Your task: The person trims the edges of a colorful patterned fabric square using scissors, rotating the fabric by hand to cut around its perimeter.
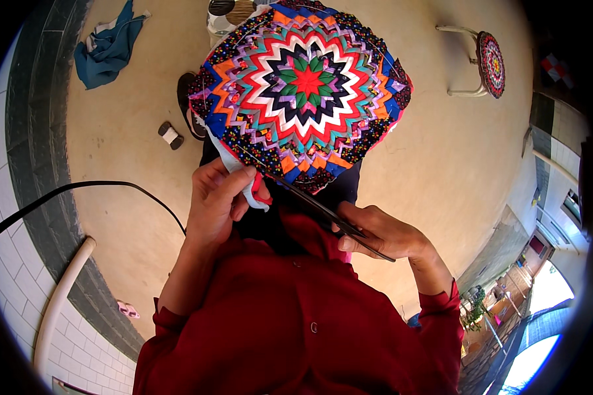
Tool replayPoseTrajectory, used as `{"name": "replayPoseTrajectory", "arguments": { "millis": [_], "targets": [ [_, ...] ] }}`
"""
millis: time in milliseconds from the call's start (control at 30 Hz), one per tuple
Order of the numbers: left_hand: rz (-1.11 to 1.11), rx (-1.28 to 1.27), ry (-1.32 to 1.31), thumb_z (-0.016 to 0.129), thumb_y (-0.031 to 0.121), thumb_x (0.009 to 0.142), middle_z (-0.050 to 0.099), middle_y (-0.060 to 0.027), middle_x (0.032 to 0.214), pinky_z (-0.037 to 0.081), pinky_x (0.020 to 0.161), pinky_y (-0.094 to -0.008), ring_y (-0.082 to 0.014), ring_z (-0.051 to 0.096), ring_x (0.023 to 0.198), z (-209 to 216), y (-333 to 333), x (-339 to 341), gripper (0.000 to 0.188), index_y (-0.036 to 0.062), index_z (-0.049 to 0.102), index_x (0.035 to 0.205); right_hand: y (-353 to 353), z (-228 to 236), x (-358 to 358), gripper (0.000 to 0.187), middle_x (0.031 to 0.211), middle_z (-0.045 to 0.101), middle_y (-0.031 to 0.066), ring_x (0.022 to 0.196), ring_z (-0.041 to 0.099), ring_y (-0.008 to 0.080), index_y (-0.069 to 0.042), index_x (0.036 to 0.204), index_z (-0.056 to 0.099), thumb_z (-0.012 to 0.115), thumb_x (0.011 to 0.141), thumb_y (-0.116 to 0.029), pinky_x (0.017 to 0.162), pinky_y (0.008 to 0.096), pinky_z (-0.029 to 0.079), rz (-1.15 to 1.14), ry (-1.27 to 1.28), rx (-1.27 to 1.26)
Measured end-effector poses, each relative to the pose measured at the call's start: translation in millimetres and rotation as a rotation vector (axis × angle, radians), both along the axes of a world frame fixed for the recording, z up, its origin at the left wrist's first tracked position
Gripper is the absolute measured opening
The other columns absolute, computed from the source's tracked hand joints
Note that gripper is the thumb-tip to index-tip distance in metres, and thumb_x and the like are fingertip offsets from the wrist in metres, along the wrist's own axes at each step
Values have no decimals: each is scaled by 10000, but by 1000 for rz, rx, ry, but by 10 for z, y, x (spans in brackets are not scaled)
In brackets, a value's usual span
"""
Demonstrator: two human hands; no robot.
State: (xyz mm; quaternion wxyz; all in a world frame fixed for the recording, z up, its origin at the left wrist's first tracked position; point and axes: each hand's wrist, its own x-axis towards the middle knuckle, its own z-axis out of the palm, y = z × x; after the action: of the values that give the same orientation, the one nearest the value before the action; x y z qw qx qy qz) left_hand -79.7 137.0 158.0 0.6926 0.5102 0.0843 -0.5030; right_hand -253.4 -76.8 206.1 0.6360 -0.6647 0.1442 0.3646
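A many-coloured patchwork seat pad (pixel 308 82), with pointed rings around a red and green star, lies over my knees. At its near left edge, my left hand (pixel 221 192) pinches the pad's border, where a light blue and red cloth edge (pixel 254 191) hangs down. My right hand (pixel 382 230) grips long dark scissors (pixel 316 205), seen nearly edge-on. Their blades slant up and left along the pad's near edge, toward my left fingers. Whether the blades are apart cannot be made out, and my fingers hide part of the handles.
A stool (pixel 491 64) with a similar round cover lies at the right. Blue cloth (pixel 109 49) is on the floor at the far left, and a small dark bundle with a pale band (pixel 170 135) lies nearer. A black cable (pixel 79 185) arches in from the left.
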Motion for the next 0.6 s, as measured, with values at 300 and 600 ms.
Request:
{"name": "replayPoseTrajectory", "arguments": {
  "millis": [300, 600],
  "targets": [
    [-30, -10, -16, 557, 102, 904, 650, -131, 679, 277, 370, -189, -53, 430, 408, 8, 22, -5, 173, -38, 624, 829, 104, 26, 241, 514, 662, 540, 124, 566, 554, 246, 3, 992, 471, 578, 916, -494, 545, 349, 413, 64, 48, -22],
    [-20, 10, -31, 558, 118, 898, 650, -133, 671, 240, 354, -196, -52, 381, 375, 22, 11, -25, 186, -43, 630, 839, 276, -13, 375, 574, 598, 511, 152, 537, 551, 339, 34, 972, 450, 578, 903, -521, 525, 391, 411, -12, -49, -87]
  ]
}}
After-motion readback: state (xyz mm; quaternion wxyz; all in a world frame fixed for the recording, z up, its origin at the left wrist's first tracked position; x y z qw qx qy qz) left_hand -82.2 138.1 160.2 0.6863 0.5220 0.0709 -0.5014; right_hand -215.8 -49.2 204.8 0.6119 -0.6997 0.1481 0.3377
